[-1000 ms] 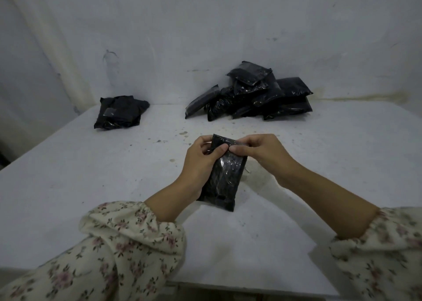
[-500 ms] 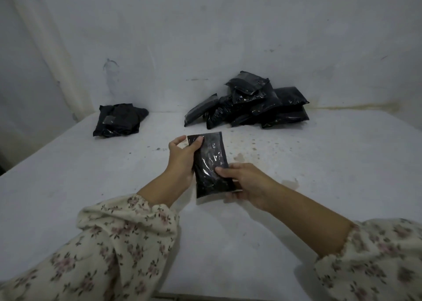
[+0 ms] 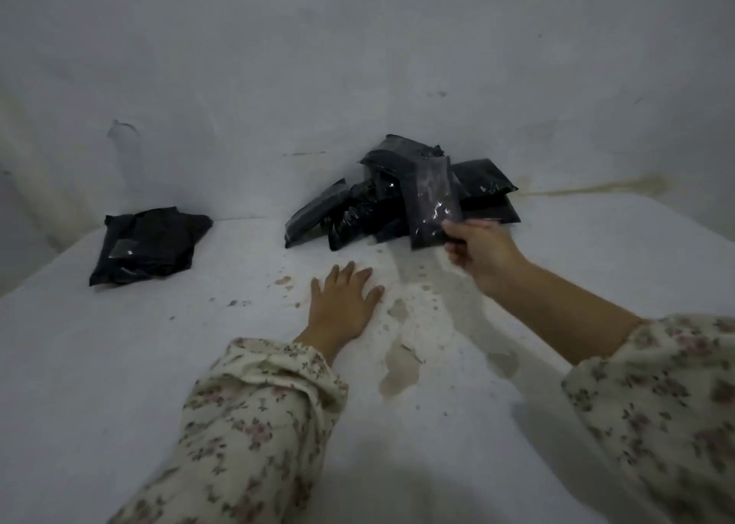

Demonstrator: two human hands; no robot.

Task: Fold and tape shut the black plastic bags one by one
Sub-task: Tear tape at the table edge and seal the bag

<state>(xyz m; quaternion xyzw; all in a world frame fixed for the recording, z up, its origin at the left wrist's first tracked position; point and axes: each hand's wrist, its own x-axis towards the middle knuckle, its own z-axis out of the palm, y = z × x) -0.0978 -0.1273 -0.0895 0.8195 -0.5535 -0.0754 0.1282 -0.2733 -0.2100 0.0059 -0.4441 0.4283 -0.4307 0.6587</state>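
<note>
Pinches black bag in right grip before pile. Rests left grip wide, flat on desk, right of smaller heap

White table: bag pile, bag stack, left hand flat.

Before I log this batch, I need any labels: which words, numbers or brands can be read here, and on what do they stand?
No text can be read anywhere.
Bag in the right hand: plain black with some shine, no print.
Pile of bags by the wall: no print visible.
Bags at left: one pale patch, too blurred to tell whether it bears text.
</note>
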